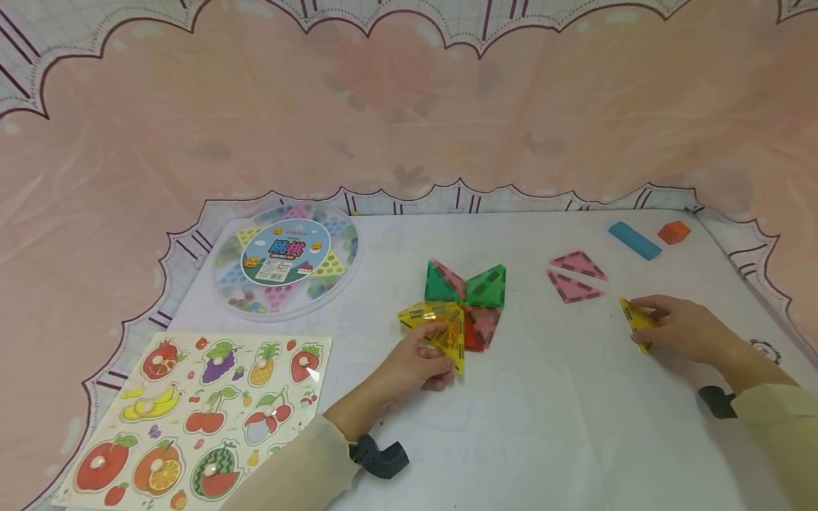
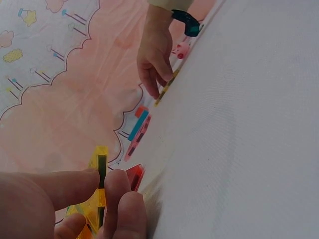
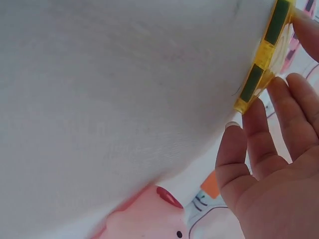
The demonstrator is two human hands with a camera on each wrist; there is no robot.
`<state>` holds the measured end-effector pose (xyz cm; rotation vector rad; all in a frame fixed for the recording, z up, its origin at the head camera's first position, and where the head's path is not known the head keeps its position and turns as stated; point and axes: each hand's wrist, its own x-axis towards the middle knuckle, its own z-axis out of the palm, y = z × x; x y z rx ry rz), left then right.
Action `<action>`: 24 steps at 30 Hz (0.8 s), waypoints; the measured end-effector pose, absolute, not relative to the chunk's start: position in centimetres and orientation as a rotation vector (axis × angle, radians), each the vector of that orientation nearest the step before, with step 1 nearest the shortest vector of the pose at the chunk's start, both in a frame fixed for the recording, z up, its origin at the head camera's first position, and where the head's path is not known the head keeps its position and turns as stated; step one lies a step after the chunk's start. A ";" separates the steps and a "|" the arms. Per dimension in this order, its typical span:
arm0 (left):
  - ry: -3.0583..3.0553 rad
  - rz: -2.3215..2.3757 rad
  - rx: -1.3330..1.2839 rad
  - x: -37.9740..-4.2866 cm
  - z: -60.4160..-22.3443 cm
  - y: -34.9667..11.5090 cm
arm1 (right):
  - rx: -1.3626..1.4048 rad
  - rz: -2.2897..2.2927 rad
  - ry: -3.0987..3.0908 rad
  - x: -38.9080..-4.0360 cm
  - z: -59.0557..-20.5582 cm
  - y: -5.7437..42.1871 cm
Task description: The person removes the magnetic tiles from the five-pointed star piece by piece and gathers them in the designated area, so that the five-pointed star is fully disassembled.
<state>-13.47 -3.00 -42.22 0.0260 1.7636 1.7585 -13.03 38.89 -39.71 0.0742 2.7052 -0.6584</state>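
My left hand (image 1: 415, 360) pinches a yellow magnetic tile (image 2: 101, 172) between thumb and fingers. That tile belongs to a small pinwheel-like build, with green tiles (image 1: 487, 285) behind and red tiles (image 1: 482, 328) at its right. Off to the right, my right hand (image 1: 686, 330) holds a separate yellow triangular magnetic tile (image 1: 637, 324) by its edge, thumb on one side and fingers on the other in the right wrist view (image 3: 269, 55). Between the build and the right hand, two pink triangular tiles (image 1: 578, 265) lie flat, a thin gap between them.
A round Chinese checkers box (image 1: 224, 284) lies at the back left. In front of it is a fruit peg puzzle board (image 1: 192, 376). A blue block (image 1: 635, 240) and an orange block (image 1: 674, 232) lie at the back right. A pink pig toy (image 3: 147, 216) shows in the right wrist view.
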 end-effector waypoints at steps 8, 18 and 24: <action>1.763 1.757 0.027 -13.4 -42.3 -3.1 | 0.101 -0.699 2.704 -12.7 -39.3 38.4; 1.765 1.761 0.016 -13.5 -42.3 -3.1 | -0.122 -0.862 2.768 -11.6 -37.9 33.0; 1.749 1.769 0.036 -13.5 -42.5 -3.2 | -0.353 -0.999 2.748 -11.2 -38.6 28.1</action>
